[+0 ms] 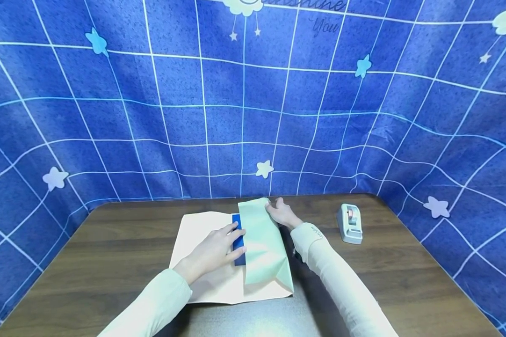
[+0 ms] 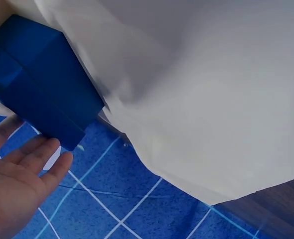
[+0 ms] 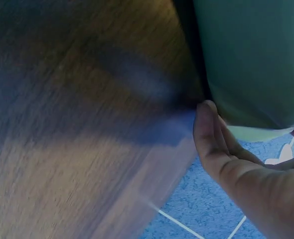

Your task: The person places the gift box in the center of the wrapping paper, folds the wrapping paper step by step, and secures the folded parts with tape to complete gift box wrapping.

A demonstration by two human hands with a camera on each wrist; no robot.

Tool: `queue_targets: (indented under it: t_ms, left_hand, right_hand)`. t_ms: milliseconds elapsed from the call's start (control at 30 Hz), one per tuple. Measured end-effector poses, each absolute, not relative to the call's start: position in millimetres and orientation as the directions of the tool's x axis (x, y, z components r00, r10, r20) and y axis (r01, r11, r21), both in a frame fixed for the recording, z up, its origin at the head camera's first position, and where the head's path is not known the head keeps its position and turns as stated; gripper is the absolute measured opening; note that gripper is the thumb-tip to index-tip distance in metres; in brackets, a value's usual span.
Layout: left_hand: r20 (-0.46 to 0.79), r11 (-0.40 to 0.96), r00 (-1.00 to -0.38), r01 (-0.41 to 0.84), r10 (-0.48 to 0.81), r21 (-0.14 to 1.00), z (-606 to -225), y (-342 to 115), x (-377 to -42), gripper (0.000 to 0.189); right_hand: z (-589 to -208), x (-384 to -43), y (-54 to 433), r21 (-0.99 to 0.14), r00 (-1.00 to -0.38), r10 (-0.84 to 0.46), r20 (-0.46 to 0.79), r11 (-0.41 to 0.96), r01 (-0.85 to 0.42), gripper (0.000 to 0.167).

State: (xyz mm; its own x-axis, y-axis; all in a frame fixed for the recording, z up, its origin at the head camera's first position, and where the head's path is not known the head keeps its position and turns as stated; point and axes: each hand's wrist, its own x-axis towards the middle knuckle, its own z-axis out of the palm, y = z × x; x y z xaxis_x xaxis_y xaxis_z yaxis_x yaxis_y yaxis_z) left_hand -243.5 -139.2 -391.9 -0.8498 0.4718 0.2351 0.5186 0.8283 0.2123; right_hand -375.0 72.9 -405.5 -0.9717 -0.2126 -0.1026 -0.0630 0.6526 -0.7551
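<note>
A blue box lies on a sheet of wrapping paper, white on the upper face and pale green on the other. The sheet's right part is folded over, so its green side covers much of the box. My left hand rests against the box's exposed left side with fingers spread; in the left wrist view the fingertips touch the box's edge. At the far right corner of the fold, my right hand pinches the paper, its fingers at the green edge in the right wrist view.
A white tape dispenser with a roll in it stands on the wooden table, to the right of the right hand. Behind the table and along its sides hangs a blue checked curtain with stars.
</note>
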Motion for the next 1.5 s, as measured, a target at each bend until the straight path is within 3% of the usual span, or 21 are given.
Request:
queue_targets:
  t_ms: [300,567,1067,1300,1500]
  left_hand:
    - [0.221,0.833,-0.858,0.508,0.465,0.218,-391.8,-139.6,-243.0,0.052]
    - [0.222,0.834,-0.859,0.505,0.461,0.224,-392.6,-140.5,-243.6,0.053]
    - [0.235,0.826,-0.848,0.521,0.474,0.215,-391.3,-140.7,-244.3,0.052]
    - [0.236,0.824,-0.846,0.525,0.478,0.213,-391.1,-140.5,-244.5,0.052]
    - [0.254,0.819,-0.839,0.534,0.482,0.211,-392.4,-142.2,-244.1,0.05]
  right_hand:
    - [-406.9,-374.0,69.3,-0.699,-0.991,-0.134,-0.024,0.711,-0.079,0.065]
    - [-404.4,-372.0,63.6,-0.709,-0.998,-0.064,0.003,0.704,-0.048,0.045]
    - [-412.0,-390.0,60.2,-0.746,-0.999,0.031,-0.016,0.666,0.032,0.04]
    - [-410.4,-385.8,59.7,-0.728,-1.0,-0.02,0.002,0.686,-0.015,0.037]
    - [-406.0,-375.0,62.9,-0.698,-0.987,-0.159,0.021,0.705,-0.129,0.039]
